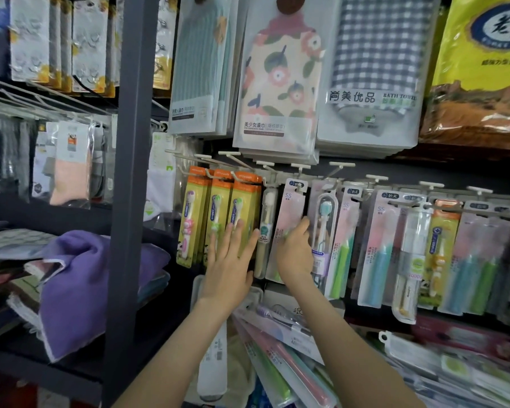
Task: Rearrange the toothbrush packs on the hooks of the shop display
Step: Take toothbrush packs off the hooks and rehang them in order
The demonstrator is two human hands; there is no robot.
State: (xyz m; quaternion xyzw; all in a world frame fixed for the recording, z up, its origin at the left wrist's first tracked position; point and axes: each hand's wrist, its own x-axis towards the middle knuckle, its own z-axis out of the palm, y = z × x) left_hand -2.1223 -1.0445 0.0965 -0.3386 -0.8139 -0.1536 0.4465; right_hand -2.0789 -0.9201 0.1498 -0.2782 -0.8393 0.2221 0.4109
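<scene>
Hanging from its hook in the row of toothbrush packs, the pink SS pack is gripped low on its right edge by the right hand. The fingers curl round that edge, the forearm rises to it from the bottom of the view, and the thumb is hidden behind the hand. Just left of the pink SS pack the left hand is held flat and upright, fingers straight and spread and holding nothing. Its fingertips lie on the nearest of three orange packs, and its rightmost digit reaches the clear tube pack that hangs between those and the pink SS pack. "SS" is printed in pale letters near the top of the pink SS pack, under a dark blue logo. The clear tube pack carries a round teal label ending in "CLEAN", and the vertical blue word on the orange packs seems to read "GANNER". Just right of the pink SS pack hangs a clear pack with a teal-headed brush, then more pink and teal packs marked "SS". Above it hangs a floral towel pack and, up to the right, a checked towel pack labelled "BATH TOWEL". A narrow strip of dark back panel shows along the pink SS pack's left edge, and bare white hook ends jut forward above it. Below it lies a heap of loose packs. Well to its left stand a dark upright post and a folded purple cloth.
</scene>
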